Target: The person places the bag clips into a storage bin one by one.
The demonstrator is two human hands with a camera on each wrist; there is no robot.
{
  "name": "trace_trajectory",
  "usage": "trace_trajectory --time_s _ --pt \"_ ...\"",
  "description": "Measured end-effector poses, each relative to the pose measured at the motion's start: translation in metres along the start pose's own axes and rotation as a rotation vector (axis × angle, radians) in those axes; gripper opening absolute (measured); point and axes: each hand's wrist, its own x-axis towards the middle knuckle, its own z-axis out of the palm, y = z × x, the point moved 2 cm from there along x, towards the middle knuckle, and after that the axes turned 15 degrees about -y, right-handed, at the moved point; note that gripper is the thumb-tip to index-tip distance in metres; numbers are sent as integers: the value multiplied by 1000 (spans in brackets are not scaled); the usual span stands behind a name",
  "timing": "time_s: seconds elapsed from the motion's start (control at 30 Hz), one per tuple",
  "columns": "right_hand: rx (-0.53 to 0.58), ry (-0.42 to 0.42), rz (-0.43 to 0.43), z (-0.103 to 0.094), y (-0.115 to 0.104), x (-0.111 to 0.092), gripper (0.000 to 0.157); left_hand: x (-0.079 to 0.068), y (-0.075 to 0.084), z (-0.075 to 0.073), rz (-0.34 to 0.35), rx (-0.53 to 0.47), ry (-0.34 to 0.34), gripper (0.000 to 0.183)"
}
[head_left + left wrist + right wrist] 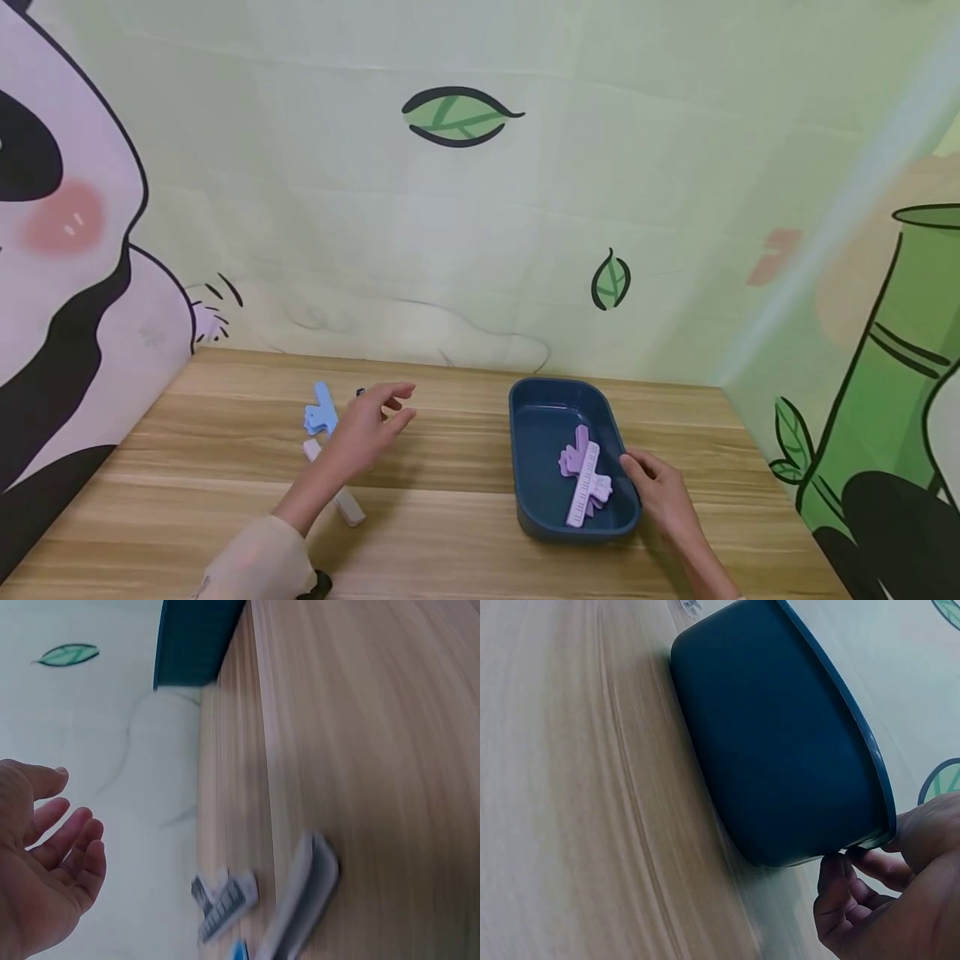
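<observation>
My right hand (663, 493) pinches the right rim of a dark blue rectangular bin (542, 471), thumb at the inner edge, fingers outside in the right wrist view. Inside lie a purple clip (572, 457) and a paler lilac clip (582, 493) with ruler-like marks, crossed over it. Holding nothing, my left hand (367, 429) hovers over the table's left part, fingers loosely bent. Near it lie a light blue clip (322, 407) and a long white clip (349, 505), partly hidden by the forearm. A grey-white clip (229, 906) shows in the left wrist view, mostly hidden in the head view.
The wood-grain table (442, 525) meets a pale green printed backdrop (337, 200) at its far edge. A panda print is on the left, with bamboo on the right. A stretch of table separates the loose clips from the bin.
</observation>
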Motion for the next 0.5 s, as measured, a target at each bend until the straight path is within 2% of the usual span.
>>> trace_trajectory --time_s 0.23,0.5 --pt "2 5 -1 0 -1 0 43 -9 -17 -19 -47 29 35 38" --pt "1 1 12 1 0 1 43 -16 -26 -29 -75 5 46 38"
